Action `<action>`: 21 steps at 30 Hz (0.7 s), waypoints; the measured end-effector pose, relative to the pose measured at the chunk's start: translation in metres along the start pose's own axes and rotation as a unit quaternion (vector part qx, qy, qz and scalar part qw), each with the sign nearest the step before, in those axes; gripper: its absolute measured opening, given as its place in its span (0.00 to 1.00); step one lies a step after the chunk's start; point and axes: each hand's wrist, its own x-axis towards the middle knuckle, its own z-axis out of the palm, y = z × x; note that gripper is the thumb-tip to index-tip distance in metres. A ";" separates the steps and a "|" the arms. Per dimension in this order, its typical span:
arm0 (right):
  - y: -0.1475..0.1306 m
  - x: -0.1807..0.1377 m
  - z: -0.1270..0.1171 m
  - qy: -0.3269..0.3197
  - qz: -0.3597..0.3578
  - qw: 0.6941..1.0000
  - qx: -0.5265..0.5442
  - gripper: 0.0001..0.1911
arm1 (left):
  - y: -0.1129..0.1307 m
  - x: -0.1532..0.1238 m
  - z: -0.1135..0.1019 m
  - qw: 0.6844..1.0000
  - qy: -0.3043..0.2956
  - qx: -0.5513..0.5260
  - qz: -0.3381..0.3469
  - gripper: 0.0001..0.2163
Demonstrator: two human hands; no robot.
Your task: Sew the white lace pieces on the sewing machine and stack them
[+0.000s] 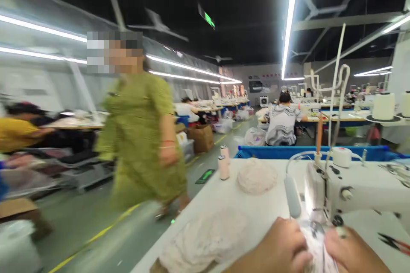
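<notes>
A white sewing machine [368, 196] stands at the right, its lamp lit beside the needle area. Pale, thin fabric [315, 245] lies under the presser foot, slightly blurred. My left hand [282, 243] has curled fingers on the fabric's left edge, in front of the needle. On the other side my right hand [350, 247] is closed over the fabric, close to the foot. A round pile of pale fabric [257, 176] sits on the white table [185, 209], and a larger heap of pale fabric [205, 239] lies nearer, at the table's left edge.
Two thread spools [224, 166] stand at the table's left edge. Red-and-black-handled snips [395, 243] lie at the right. Thread cones [382, 106] rise behind the machine. A person in a green dress [141, 136] is in the aisle at left; other people sit at machines farther back.
</notes>
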 end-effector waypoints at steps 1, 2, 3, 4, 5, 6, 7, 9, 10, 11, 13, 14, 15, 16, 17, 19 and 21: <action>0.003 -0.003 -0.005 -0.023 0.025 0.999 -0.015 0.18 | 0.004 -0.006 -0.004 0.999 0.002 -0.031 0.020 0.08; 0.005 -0.005 -0.011 -0.060 0.043 0.997 -0.035 0.16 | 0.006 -0.011 -0.008 0.998 0.005 -0.058 0.036 0.06; 0.005 -0.004 -0.016 -0.100 0.055 0.992 -0.046 0.15 | 0.008 -0.013 -0.011 0.995 0.008 -0.084 0.046 0.06; 0.004 -0.003 -0.021 -0.127 0.063 0.989 -0.044 0.13 | 0.008 -0.014 -0.013 0.993 0.009 -0.105 0.055 0.08; 0.002 0.000 -0.024 -0.138 0.062 0.988 -0.031 0.12 | 0.008 -0.014 -0.015 0.991 0.014 -0.118 0.061 0.09; -0.002 0.003 -0.025 -0.139 0.050 0.989 -0.010 0.10 | 0.008 -0.013 -0.016 0.990 0.025 -0.122 0.064 0.09; -0.006 0.005 -0.026 -0.145 0.019 0.989 0.021 0.09 | 0.007 -0.012 -0.016 0.988 0.031 -0.130 0.076 0.09; -0.015 0.007 -0.025 -0.147 -0.032 0.986 0.065 0.09 | 0.004 -0.011 -0.011 0.986 0.034 -0.136 0.095 0.09; -0.017 0.007 -0.024 -0.147 -0.046 0.985 0.075 0.09 | 0.002 -0.011 -0.008 0.985 0.038 -0.135 0.101 0.09; -0.019 0.006 -0.023 -0.146 -0.050 0.985 0.077 0.09 | 0.000 -0.011 -0.003 0.985 0.050 -0.129 0.102 0.09; -0.019 0.004 -0.023 -0.144 -0.043 0.986 0.072 0.09 | -0.001 -0.012 0.006 0.983 0.092 -0.117 0.105 0.09; -0.018 0.002 -0.023 -0.145 -0.040 0.986 0.071 0.09 | -0.001 -0.012 0.010 0.981 0.111 -0.114 0.109 0.09; -0.017 0.001 -0.024 -0.145 -0.039 0.986 0.071 0.09 | -0.001 -0.013 0.013 0.979 0.123 -0.114 0.116 0.08; -0.016 0.001 -0.025 -0.144 -0.039 0.986 0.071 0.09 | 0.000 -0.013 0.016 0.977 0.130 -0.116 0.123 0.08; -0.015 0.000 -0.025 -0.144 -0.040 0.986 0.070 0.09 | 0.001 -0.013 0.018 0.976 0.132 -0.118 0.129 0.09; -0.015 0.000 -0.026 -0.143 -0.041 0.987 0.065 0.09 | 0.003 -0.013 0.021 0.973 0.147 -0.116 0.135 0.09; -0.016 0.000 -0.027 -0.146 -0.038 0.987 0.059 0.09 | 0.002 -0.013 0.024 0.971 0.167 -0.107 0.133 0.10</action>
